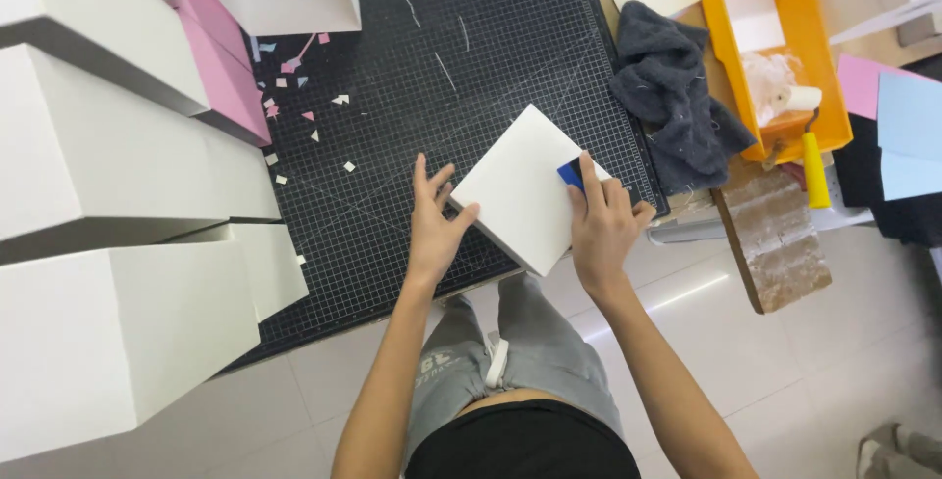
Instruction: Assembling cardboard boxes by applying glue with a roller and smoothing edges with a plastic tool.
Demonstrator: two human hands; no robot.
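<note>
A plain white square box (518, 189) lies on a black cutting mat (432, 67) ruled with a fine pale grid and scored with whitish cuts, and a small blue scraper (571, 174) sits on the box's edge. Pink and white paper scraps (294, 106) dot the mat beside stacked white boxes (108, 175) with a pink one (226, 57) among them. To the side lie a dark grey cloth (672, 96), an orange-yellow tray (819, 57), a yellow-handled white roller (811, 145) and pink and light-blue sheets (898, 111)
</note>
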